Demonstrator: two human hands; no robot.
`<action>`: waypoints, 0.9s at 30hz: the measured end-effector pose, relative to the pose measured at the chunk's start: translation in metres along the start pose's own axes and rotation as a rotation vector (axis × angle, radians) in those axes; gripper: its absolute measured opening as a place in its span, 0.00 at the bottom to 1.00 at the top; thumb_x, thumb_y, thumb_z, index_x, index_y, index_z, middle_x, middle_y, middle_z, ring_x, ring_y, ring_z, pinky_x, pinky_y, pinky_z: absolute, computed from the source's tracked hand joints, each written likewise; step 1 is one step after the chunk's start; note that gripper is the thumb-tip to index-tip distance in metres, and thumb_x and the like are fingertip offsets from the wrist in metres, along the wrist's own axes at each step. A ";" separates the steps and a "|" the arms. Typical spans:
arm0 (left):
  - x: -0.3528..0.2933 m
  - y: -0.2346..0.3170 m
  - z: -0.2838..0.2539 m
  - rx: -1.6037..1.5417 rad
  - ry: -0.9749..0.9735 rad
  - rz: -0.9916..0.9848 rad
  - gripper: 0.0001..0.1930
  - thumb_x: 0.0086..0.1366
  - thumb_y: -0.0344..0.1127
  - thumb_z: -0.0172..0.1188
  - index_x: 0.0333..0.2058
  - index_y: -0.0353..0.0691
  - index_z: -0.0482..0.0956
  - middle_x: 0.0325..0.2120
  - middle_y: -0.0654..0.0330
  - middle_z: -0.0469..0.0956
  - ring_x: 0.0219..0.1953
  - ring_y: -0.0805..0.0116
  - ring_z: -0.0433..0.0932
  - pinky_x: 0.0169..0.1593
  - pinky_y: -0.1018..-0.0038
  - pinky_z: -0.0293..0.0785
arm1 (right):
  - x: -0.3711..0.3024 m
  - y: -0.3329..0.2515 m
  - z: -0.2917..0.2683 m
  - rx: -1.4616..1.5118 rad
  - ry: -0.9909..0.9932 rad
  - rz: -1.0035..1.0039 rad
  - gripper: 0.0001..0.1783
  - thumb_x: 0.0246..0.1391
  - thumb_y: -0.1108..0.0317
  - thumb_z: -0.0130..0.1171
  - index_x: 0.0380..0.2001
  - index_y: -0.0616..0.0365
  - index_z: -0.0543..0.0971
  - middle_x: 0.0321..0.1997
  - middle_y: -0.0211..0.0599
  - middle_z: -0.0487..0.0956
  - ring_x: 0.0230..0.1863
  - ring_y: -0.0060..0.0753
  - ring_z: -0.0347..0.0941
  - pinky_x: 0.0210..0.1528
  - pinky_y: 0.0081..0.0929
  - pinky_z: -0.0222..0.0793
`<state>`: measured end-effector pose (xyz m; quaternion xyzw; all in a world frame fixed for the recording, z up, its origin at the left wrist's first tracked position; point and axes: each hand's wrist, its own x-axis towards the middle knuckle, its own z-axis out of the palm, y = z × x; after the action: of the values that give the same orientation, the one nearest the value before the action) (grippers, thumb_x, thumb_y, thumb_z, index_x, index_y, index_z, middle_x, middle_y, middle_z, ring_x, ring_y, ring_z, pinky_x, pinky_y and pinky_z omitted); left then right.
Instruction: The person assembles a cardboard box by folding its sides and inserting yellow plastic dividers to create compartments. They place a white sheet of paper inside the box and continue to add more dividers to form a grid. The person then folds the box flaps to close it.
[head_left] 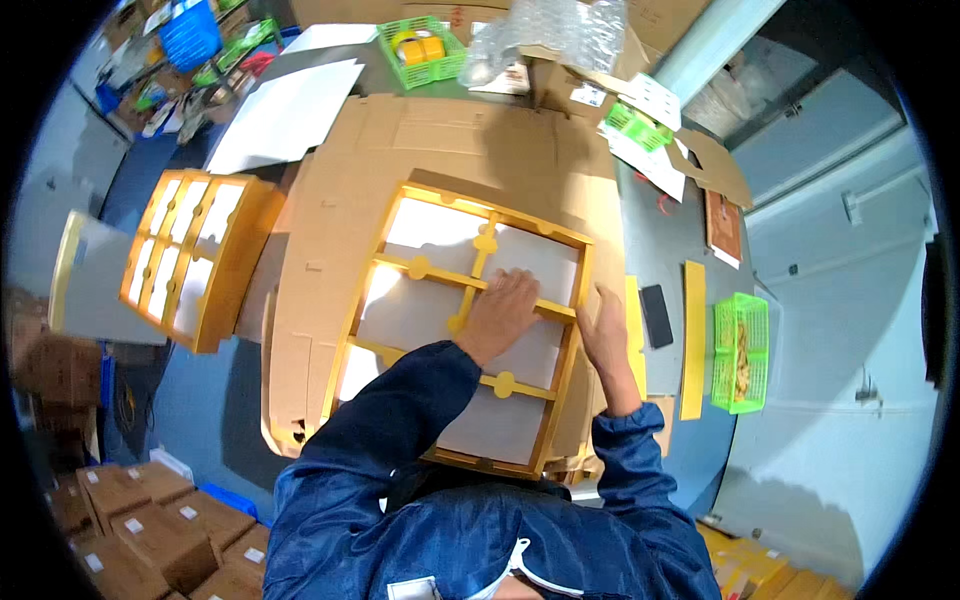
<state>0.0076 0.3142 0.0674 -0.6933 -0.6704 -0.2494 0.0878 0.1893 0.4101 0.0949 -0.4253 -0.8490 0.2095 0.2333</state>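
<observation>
A wide yellow wooden frame (350,360) with inner dividers and grey-white panels in its compartments lies slightly turned in front of me. My left hand (503,315) reaches across it, with bent fingers closed over a yellow divider (425,270) near the middle. That hand hides part of the divider and the panels beneath. Along the frame's right outer side is my right hand (606,338), its thumb near the rim and its fingers stretched out and apart.
Cardboard sheets (440,135) lie under the frame. A similar yellow compartment box (228,265) stands at left. To the right are a dark phone (656,316), a yellow strip (693,340) and a green basket (740,355). Bubble wrap (570,35) sits at the back.
</observation>
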 end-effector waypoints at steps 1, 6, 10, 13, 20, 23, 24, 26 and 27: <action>0.010 0.007 0.011 -0.035 -0.058 0.076 0.20 0.53 0.44 0.61 0.39 0.36 0.72 0.41 0.54 0.69 0.46 0.58 0.68 0.53 0.61 0.61 | -0.016 0.008 -0.003 0.029 -0.131 0.148 0.30 0.48 0.58 0.60 0.51 0.66 0.68 0.48 0.57 0.73 0.50 0.54 0.70 0.51 0.40 0.66; 0.024 0.010 0.066 -0.051 -0.278 0.240 0.09 0.55 0.38 0.56 0.30 0.40 0.72 0.29 0.58 0.72 0.37 0.61 0.70 0.46 0.65 0.62 | -0.077 0.017 0.026 -0.089 -0.413 0.351 0.25 0.49 0.56 0.57 0.40 0.70 0.72 0.34 0.65 0.76 0.38 0.63 0.73 0.40 0.47 0.70; 0.025 0.017 0.067 0.062 -0.201 0.222 0.03 0.56 0.33 0.51 0.28 0.41 0.70 0.26 0.58 0.71 0.34 0.61 0.71 0.44 0.65 0.62 | -0.079 0.015 0.030 -0.113 -0.409 0.302 0.18 0.49 0.61 0.55 0.32 0.69 0.73 0.30 0.65 0.75 0.33 0.64 0.73 0.37 0.51 0.69; 0.026 0.020 0.064 0.061 -0.195 0.197 0.03 0.55 0.31 0.48 0.28 0.42 0.70 0.26 0.58 0.70 0.34 0.61 0.70 0.44 0.65 0.62 | -0.077 0.016 0.036 -0.100 -0.317 0.288 0.16 0.48 0.62 0.54 0.27 0.68 0.74 0.26 0.62 0.75 0.30 0.63 0.73 0.36 0.51 0.69; 0.017 0.027 0.075 0.059 -0.227 0.263 0.04 0.55 0.31 0.48 0.28 0.41 0.71 0.26 0.58 0.70 0.34 0.61 0.69 0.43 0.66 0.62 | -0.086 0.019 0.046 -0.098 -0.302 0.302 0.15 0.48 0.63 0.51 0.22 0.68 0.76 0.25 0.64 0.75 0.29 0.64 0.73 0.36 0.51 0.69; 0.034 0.029 0.083 0.028 -0.224 0.202 0.03 0.56 0.31 0.48 0.29 0.40 0.70 0.28 0.57 0.69 0.35 0.61 0.69 0.43 0.66 0.62 | -0.068 0.032 0.037 -0.173 -0.318 0.205 0.16 0.48 0.62 0.51 0.21 0.66 0.76 0.24 0.62 0.75 0.29 0.63 0.74 0.36 0.51 0.69; 0.041 0.028 0.084 0.049 -0.217 0.185 0.03 0.56 0.31 0.48 0.30 0.40 0.69 0.28 0.57 0.69 0.36 0.61 0.69 0.44 0.65 0.62 | -0.054 0.038 0.033 -0.174 -0.361 0.242 0.13 0.47 0.65 0.51 0.23 0.65 0.76 0.24 0.60 0.76 0.29 0.61 0.74 0.35 0.50 0.70; 0.053 0.027 0.086 -0.075 -0.072 0.105 0.12 0.57 0.33 0.52 0.41 0.37 0.68 0.39 0.51 0.68 0.49 0.55 0.66 0.55 0.57 0.57 | -0.023 0.062 0.029 -0.249 -0.287 0.203 0.10 0.46 0.66 0.51 0.23 0.62 0.76 0.22 0.58 0.77 0.29 0.58 0.76 0.34 0.50 0.70; 0.057 0.031 0.068 -0.100 -0.121 0.085 0.18 0.58 0.35 0.54 0.46 0.35 0.66 0.45 0.49 0.67 0.54 0.53 0.63 0.59 0.55 0.53 | -0.012 0.078 0.024 -0.296 -0.302 0.231 0.10 0.48 0.65 0.50 0.27 0.61 0.77 0.24 0.56 0.77 0.29 0.59 0.76 0.35 0.50 0.70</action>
<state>0.0517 0.3932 0.0419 -0.7385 -0.6311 -0.2362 0.0226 0.2308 0.4399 0.0300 -0.5131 -0.8413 0.1694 0.0133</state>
